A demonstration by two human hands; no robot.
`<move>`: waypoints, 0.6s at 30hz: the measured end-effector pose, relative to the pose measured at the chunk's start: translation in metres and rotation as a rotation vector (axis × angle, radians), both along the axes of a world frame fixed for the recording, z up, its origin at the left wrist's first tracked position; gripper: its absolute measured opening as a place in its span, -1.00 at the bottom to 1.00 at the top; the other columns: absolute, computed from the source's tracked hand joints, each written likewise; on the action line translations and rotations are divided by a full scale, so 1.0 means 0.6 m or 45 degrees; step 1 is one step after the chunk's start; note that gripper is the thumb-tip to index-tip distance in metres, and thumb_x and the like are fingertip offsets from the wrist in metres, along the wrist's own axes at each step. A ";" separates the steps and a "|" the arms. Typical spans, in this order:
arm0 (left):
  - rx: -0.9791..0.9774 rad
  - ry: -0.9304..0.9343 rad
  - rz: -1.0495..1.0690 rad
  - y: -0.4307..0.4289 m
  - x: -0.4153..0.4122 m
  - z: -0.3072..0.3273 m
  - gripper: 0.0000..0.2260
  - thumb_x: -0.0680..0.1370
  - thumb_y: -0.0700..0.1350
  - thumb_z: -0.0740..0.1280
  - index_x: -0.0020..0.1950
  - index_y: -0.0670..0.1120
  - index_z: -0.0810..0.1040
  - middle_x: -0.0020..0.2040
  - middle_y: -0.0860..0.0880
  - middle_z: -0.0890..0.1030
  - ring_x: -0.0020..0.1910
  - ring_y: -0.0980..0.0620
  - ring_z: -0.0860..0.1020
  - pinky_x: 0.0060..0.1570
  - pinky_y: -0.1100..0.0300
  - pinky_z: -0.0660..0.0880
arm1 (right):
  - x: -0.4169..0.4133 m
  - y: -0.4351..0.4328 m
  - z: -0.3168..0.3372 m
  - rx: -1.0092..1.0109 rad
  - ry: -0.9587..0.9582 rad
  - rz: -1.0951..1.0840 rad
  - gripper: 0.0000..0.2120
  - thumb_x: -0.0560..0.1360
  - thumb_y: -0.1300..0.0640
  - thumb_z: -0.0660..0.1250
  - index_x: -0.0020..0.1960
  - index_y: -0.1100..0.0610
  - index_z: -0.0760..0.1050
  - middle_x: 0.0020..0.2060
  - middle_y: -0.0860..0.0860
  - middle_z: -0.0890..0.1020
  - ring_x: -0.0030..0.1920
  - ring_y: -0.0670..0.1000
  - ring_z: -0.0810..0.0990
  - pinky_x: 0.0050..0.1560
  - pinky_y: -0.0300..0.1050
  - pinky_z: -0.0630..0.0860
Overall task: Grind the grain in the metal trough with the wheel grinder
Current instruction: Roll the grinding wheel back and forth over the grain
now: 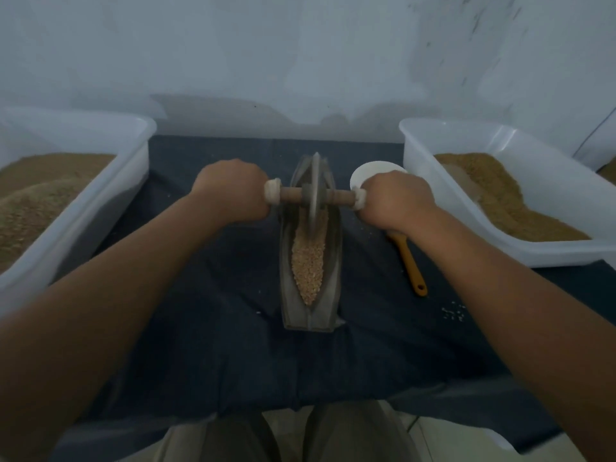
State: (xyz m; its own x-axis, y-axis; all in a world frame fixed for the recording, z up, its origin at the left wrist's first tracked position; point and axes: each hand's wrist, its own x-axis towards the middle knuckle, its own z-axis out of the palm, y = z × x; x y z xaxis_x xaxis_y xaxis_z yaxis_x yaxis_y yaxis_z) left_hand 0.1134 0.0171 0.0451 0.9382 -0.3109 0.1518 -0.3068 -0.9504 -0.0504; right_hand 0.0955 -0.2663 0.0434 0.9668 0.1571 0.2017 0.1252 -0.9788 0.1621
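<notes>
Left hand (233, 191) and right hand (396, 198) each closed around one end of the wooden axle (336, 196) of the wheel (315, 191). The wheel stands upright in the far half of the metal trough (333, 295), on the grain (308, 261). A scoop (408, 258) lies just right; white tubs (466, 181) of grain flank the dark cloth (216, 311).

Bare forearms, no sleeves showing; left hand (233, 188) and right hand (396, 198) ungloved (grey-beige trousers (350, 435) below).
</notes>
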 end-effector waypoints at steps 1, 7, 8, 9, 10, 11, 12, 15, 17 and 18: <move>-0.005 0.037 -0.047 0.008 -0.016 0.000 -0.77 0.45 0.13 0.35 -0.32 0.05 0.44 -0.31 0.05 0.53 -0.29 -0.09 0.55 -0.24 0.08 0.53 | -0.017 -0.002 0.000 0.030 0.096 0.025 -0.63 0.59 -0.17 0.17 -0.27 0.00 0.52 -0.32 -0.04 0.57 -0.25 0.02 0.57 -0.34 -0.13 0.28; 0.040 -0.030 -0.300 0.068 -0.124 -0.022 -0.75 0.36 0.22 0.24 -0.39 0.09 0.36 -0.50 0.12 0.37 -0.52 0.16 0.30 -0.48 0.28 0.14 | -0.133 -0.027 -0.012 0.153 0.341 0.133 -0.60 0.27 -0.36 0.12 -0.38 -0.06 0.48 -0.48 -0.10 0.55 -0.46 -0.15 0.52 -0.47 -0.15 0.35; 0.057 -0.014 -0.285 0.065 -0.115 -0.022 -0.75 0.37 0.21 0.25 -0.38 0.09 0.37 -0.48 0.12 0.39 -0.51 0.11 0.35 -0.47 0.26 0.20 | -0.125 -0.024 -0.016 0.140 0.314 0.123 -0.60 0.30 -0.37 0.12 -0.37 -0.07 0.48 -0.47 -0.11 0.55 -0.44 -0.15 0.52 -0.46 -0.16 0.35; 0.072 0.009 -0.246 0.056 -0.099 -0.018 -0.75 0.37 0.21 0.26 -0.37 0.08 0.38 -0.46 0.12 0.41 -0.47 0.05 0.41 -0.44 0.22 0.27 | -0.110 -0.020 -0.018 0.131 0.285 0.103 -0.62 0.35 -0.35 0.15 -0.34 -0.08 0.49 -0.44 -0.11 0.56 -0.41 -0.14 0.53 -0.44 -0.16 0.36; 0.074 0.020 -0.196 0.041 -0.077 -0.011 -0.75 0.39 0.19 0.28 -0.36 0.07 0.39 -0.42 0.11 0.44 -0.41 -0.01 0.47 -0.39 0.19 0.35 | -0.088 -0.015 -0.018 0.115 0.228 0.077 -0.64 0.41 -0.32 0.17 -0.32 -0.07 0.50 -0.40 -0.11 0.57 -0.38 -0.12 0.52 -0.41 -0.16 0.36; 0.069 0.007 -0.143 0.025 -0.050 -0.005 -0.75 0.42 0.17 0.30 -0.35 0.06 0.41 -0.39 0.11 0.45 -0.36 -0.05 0.51 -0.34 0.15 0.42 | -0.062 -0.011 -0.020 0.093 0.143 0.052 -0.64 0.46 -0.28 0.17 -0.30 -0.06 0.51 -0.37 -0.10 0.57 -0.36 -0.09 0.50 -0.39 -0.17 0.32; 0.065 -0.010 -0.092 0.011 -0.025 0.003 -0.75 0.45 0.15 0.31 -0.33 0.05 0.42 -0.35 0.09 0.47 -0.31 -0.08 0.55 -0.29 0.11 0.48 | -0.038 -0.007 -0.019 0.079 0.047 0.022 -0.62 0.51 -0.25 0.15 -0.29 -0.04 0.51 -0.35 -0.09 0.56 -0.35 -0.07 0.49 -0.37 -0.17 0.28; 0.029 -0.021 -0.013 -0.009 0.010 0.008 -0.76 0.47 0.11 0.34 -0.30 0.03 0.42 -0.29 0.03 0.50 -0.24 -0.12 0.56 -0.20 0.06 0.56 | 0.004 0.006 -0.007 0.043 -0.046 -0.040 -0.64 0.55 -0.17 0.18 -0.27 0.02 0.53 -0.32 -0.03 0.57 -0.25 0.06 0.57 -0.26 -0.09 0.42; -0.011 0.021 -0.038 0.004 -0.009 0.000 -0.75 0.46 0.14 0.33 -0.31 0.03 0.41 -0.30 0.03 0.51 -0.26 -0.11 0.55 -0.22 0.06 0.55 | -0.008 0.003 -0.006 0.042 0.010 -0.042 -0.65 0.57 -0.15 0.20 -0.28 0.01 0.52 -0.34 -0.03 0.56 -0.25 0.06 0.59 -0.29 -0.10 0.39; -0.034 0.045 -0.075 0.015 -0.028 -0.007 -0.75 0.44 0.16 0.31 -0.32 0.03 0.40 -0.32 0.05 0.51 -0.29 -0.10 0.54 -0.24 0.07 0.54 | -0.029 0.002 -0.008 0.059 -0.004 -0.028 -0.65 0.56 -0.15 0.23 -0.32 0.00 0.50 -0.38 -0.05 0.54 -0.32 0.03 0.56 -0.35 -0.13 0.33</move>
State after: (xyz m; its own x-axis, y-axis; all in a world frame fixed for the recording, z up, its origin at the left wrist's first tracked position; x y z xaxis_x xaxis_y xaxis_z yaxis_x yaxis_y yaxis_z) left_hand 0.0967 0.0262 0.0406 0.9233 -0.3621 0.1281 -0.3634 -0.9315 -0.0138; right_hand 0.0783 -0.2652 0.0384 0.9693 0.1258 0.2113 0.1028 -0.9878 0.1168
